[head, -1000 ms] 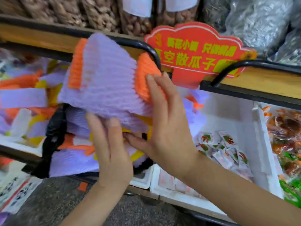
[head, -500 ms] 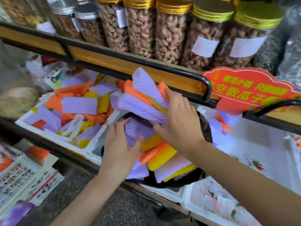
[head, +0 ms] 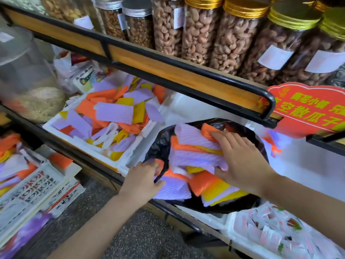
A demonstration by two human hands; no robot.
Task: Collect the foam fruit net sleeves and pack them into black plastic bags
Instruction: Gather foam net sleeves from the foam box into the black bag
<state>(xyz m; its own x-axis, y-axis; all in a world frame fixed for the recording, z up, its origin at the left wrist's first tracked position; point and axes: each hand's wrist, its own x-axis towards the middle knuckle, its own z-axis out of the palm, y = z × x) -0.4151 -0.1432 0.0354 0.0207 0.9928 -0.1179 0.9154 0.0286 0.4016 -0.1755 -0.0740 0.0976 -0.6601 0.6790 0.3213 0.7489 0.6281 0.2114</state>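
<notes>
A black plastic bag (head: 160,146) lies open on the lower shelf, stuffed with purple, orange and yellow foam net sleeves (head: 194,141). My right hand (head: 240,159) presses flat on top of the stack in the bag, fingers straight. My left hand (head: 143,176) holds the bag's near-left rim, fingers curled at the black handle loop. More loose sleeves (head: 113,113) of the same colours fill a white foam box (head: 130,156) to the left of the bag.
Above, a wood-and-black-rail shelf (head: 168,71) carries jars of nuts (head: 201,28). A red sign (head: 308,109) hangs at right. White trays of wrapped snacks (head: 270,232) sit at lower right. A crate with more sleeves (head: 28,184) stands low at left. Speckled floor below.
The stack of sleeves held up in both hands has gone down into the bag. My right hand now presses on it; my left hand has moved to the bag's rim.
</notes>
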